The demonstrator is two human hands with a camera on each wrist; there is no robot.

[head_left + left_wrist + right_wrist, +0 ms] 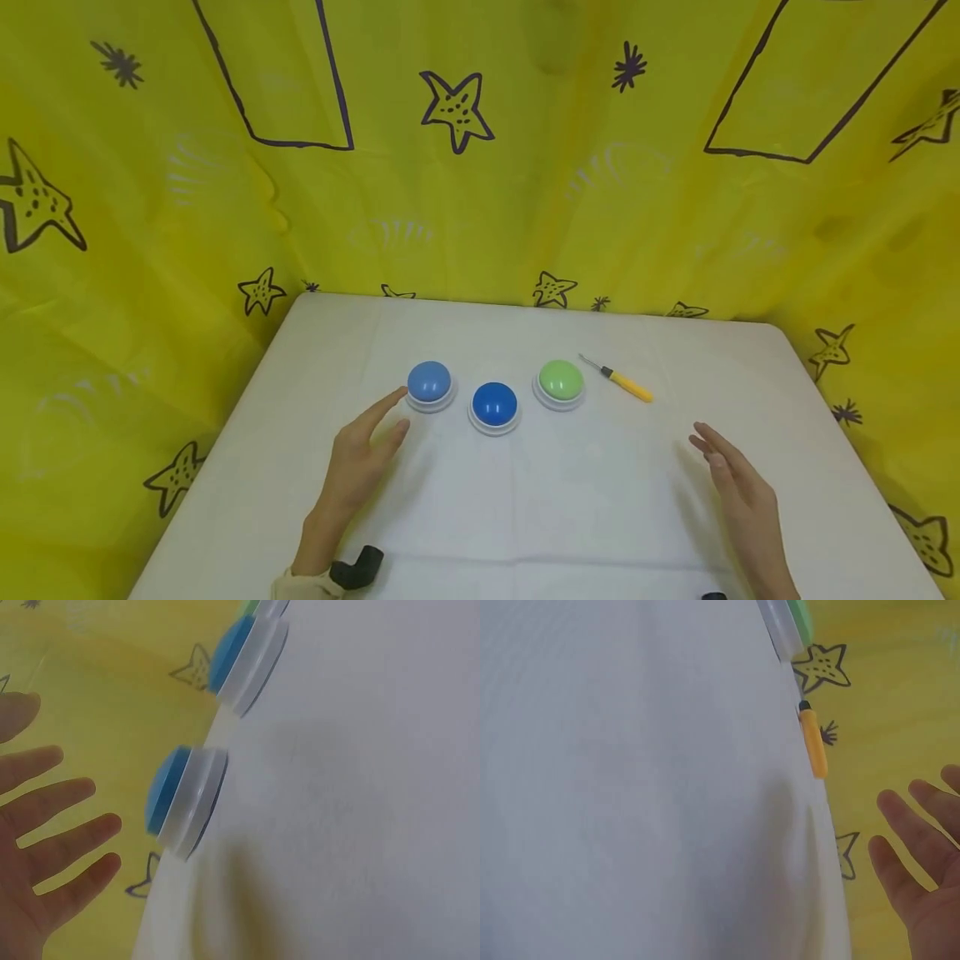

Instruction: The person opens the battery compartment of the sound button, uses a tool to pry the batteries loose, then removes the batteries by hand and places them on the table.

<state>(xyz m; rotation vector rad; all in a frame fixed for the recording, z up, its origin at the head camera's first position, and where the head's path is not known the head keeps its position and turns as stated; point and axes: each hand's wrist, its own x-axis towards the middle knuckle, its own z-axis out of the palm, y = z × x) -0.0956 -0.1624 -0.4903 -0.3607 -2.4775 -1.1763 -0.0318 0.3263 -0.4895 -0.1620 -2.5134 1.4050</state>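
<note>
Two released, loosely extended hands (354, 465) (750, 504), left beside the light-blue button (429, 382), right near the yellow-handled tool (630, 385)

Nearest your left hand (357, 462), just beyond the fingertips with a gap between, sits a light-blue dome button (430, 382) upright on its round white base. To its right and slightly nearer you is a dark-blue dome button (495, 404); farther right and a little farther back, a light-green dome button (561, 380), both upright on similar bases. Closest to your right hand (746, 500), well apart from it, lies a yellow-handled tool (628, 384) with a black collar, its thin hooked tip pointing far left beside the green button.
</note>
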